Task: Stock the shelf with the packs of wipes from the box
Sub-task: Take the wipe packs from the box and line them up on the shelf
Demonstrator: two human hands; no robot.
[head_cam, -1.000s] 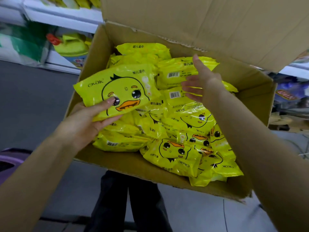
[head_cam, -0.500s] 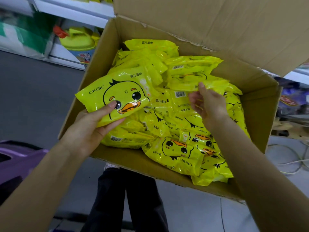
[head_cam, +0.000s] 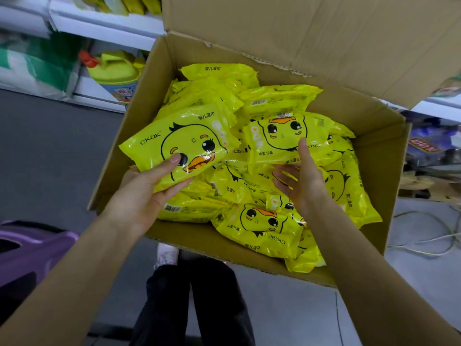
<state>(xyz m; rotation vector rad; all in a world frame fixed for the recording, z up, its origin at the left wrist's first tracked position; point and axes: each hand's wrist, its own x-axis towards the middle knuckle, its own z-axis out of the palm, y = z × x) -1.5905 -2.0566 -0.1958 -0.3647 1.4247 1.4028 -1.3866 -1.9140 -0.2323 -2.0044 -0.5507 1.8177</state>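
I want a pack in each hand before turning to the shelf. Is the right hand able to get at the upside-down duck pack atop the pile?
Probably yes: the right hand has its thumb on that pack and fingers under its near edge; it lies topmost in the box, nothing over it.

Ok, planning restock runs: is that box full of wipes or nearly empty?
Fairly full: yellow packs pile across the box, hiding its floor. The left hand grips one pack, the right hand pinches a second pack.
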